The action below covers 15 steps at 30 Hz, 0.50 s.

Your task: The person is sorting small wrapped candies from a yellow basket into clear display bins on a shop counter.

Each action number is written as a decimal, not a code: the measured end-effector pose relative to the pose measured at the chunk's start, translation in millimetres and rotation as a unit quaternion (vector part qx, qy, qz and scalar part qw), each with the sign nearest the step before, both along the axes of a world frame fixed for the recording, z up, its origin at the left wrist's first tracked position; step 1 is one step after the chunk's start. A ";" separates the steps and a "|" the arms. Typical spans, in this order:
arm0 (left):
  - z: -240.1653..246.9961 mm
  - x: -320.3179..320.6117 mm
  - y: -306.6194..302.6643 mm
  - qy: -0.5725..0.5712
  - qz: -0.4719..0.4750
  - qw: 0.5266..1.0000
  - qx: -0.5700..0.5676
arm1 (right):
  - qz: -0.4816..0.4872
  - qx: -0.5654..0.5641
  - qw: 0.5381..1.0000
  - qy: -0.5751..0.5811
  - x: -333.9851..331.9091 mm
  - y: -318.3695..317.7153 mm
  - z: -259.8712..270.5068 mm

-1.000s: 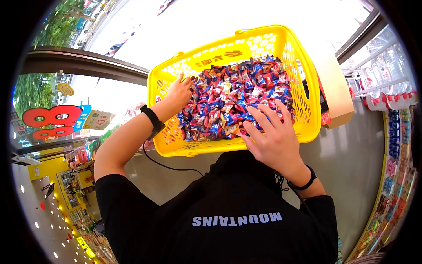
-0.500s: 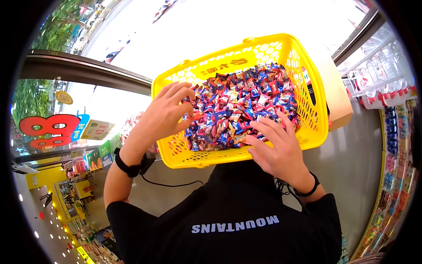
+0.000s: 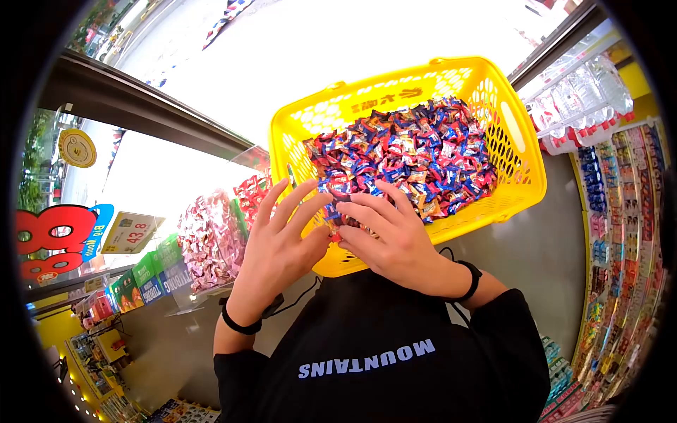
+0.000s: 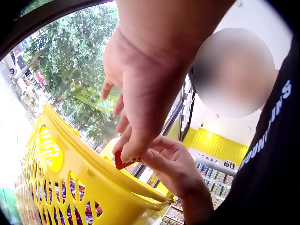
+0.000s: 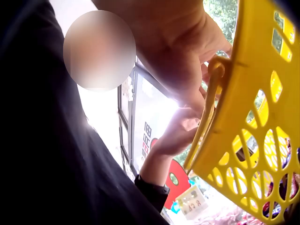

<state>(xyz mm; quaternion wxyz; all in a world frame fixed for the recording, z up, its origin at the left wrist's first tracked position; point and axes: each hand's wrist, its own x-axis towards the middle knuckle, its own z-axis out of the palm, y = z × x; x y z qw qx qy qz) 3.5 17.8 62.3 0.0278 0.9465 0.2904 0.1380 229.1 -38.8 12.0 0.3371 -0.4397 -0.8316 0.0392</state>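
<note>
The yellow basket (image 3: 486, 220) holds a heap of small candies (image 3: 416, 162) in red, blue and dark wrappers. Over its near left corner, my left hand (image 3: 282, 236) and right hand (image 3: 391, 243) meet with their fingertips close together. In the left wrist view, a small red-wrapped candy (image 4: 123, 161) is pinched at the left thumb (image 4: 133, 145), and the right hand (image 4: 180, 171) grips its other side with thumb and bent fingers. The right wrist view shows the hands meeting behind the basket's rim, which hides the candy.
Left of the basket are bagged pink candies (image 3: 211, 243), green boxes (image 3: 148, 275) and a price sign (image 3: 132, 233) by the window. Stocked shelves (image 3: 613, 247) curve along the right, below bottled water (image 3: 585, 92). A loose basket handle (image 5: 206, 112) hangs at the rim.
My left hand has come away from the candies at the basket's left side and joined my right hand, which has shifted left. The basket appears farther right in the head view.
</note>
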 end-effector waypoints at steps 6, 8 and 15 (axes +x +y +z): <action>-29.4 -33.2 -2.6 -0.073 0.020 0.997 -0.020 | -0.009 -0.064 0.997 0.048 -41.8 6.2 -1.8; -36.4 -35.7 -0.3 -0.090 0.017 0.996 -0.012 | -0.025 -0.056 0.998 0.024 -46.9 8.2 -8.9; -53.4 -36.8 10.2 -0.172 0.002 0.985 0.003 | -0.080 -0.028 0.996 0.013 -43.7 10.0 -12.9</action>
